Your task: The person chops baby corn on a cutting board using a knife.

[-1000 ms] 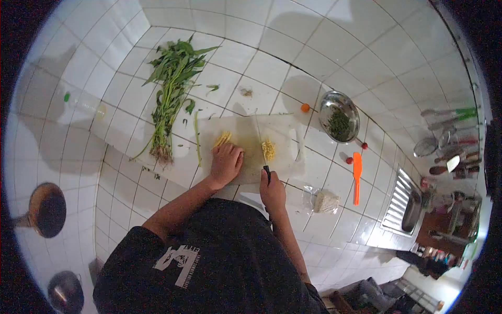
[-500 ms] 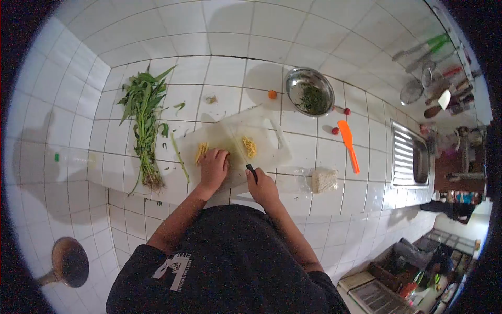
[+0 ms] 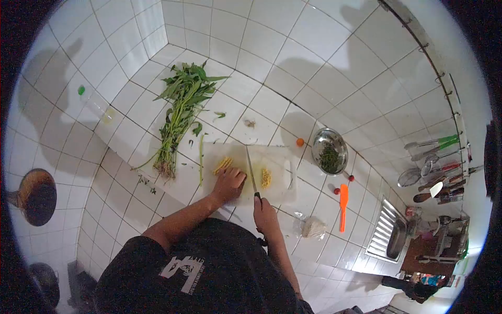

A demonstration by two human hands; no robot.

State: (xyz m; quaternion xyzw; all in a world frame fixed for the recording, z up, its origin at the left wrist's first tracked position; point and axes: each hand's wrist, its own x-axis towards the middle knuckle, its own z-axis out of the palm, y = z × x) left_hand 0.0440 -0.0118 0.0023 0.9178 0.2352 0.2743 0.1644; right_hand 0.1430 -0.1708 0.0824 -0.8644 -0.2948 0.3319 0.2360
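On a pale cutting board [image 3: 282,194], my left hand [image 3: 229,184] lies with its fingers bent together at the lower end of yellow strips [image 3: 224,164]. What the fingertips press on is hidden. My right hand [image 3: 265,213] is wrapped round the black handle of a knife [image 3: 252,172], whose blade points away from me across the board. The blade lies between the strips and a small heap of chopped yellow pieces [image 3: 266,178], apart from the heap.
Leafy greens with roots [image 3: 180,115] lie left of the board. To the right are a steel bowl [image 3: 330,152] of chopped greens, an orange fruit [image 3: 299,142], small red items [image 3: 351,178], an orange spatula [image 3: 343,208], a plastic-wrapped block [image 3: 314,228] and a sink [image 3: 396,239].
The camera view has turned and shifted. The knife blade has moved away from the chopped heap, toward my left hand. Both hands keep their holds.
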